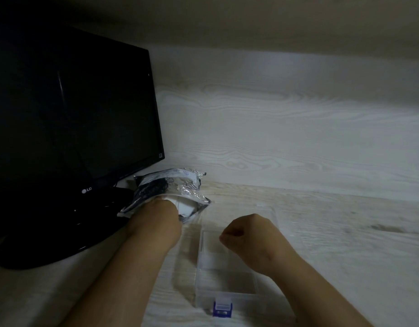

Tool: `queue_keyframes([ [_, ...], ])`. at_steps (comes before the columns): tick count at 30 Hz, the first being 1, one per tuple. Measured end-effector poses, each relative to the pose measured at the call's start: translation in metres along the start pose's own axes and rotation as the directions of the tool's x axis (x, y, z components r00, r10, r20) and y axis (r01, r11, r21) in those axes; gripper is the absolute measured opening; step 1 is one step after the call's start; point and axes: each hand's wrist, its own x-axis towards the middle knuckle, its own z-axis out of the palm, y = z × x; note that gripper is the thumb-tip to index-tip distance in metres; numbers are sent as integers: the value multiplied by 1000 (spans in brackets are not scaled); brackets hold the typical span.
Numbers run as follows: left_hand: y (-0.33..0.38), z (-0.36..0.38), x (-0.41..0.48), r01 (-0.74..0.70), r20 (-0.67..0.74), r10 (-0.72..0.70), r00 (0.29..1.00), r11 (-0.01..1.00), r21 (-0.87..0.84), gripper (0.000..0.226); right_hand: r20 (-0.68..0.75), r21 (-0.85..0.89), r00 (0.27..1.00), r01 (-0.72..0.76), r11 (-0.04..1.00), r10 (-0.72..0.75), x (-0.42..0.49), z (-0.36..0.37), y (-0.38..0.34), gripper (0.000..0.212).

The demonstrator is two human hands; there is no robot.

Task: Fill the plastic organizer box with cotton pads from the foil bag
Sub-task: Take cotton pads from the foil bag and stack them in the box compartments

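1. Left hand (162, 212) is plunged into the mouth of the crinkled, shiny foil bag (178, 185); the fingers are hidden, so I cannot tell its grip.
2. Soft white cotton pads (187, 208) show at the bag's opening.
3. Right hand (248, 234) hovers curled in a fist, nothing visible in it, over the clear rectangular plastic organizer box (225, 283).
4. The box lies on the pale wood-grain surface (345, 244), its blue latch (222, 309) nearest the camera.
5. The bag sits beside a glossy black monitor (74, 114).

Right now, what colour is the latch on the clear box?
Dark blue-purple latch at the box's near edge; the head view shows it.
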Motion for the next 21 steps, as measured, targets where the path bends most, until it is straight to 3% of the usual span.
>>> queue_keyframes([
  [9, 5, -12, -2, 25, -143, -11, 990, 995, 92, 27, -2, -8, 1000, 16, 1000, -16, 0, 0, 1, 19],
  [15, 2, -14, -1, -11, -204, 23, 979, 998, 62, 22, -8, -4, 1000, 12, 1000, -12, 1, 1, 1, 18],
  [21, 7, -18, -6, -66, -356, 77, 931, 997, 43, 18, -19, 3, 1000, 4, 1000, -4, 0, 0, 0, 17],
])
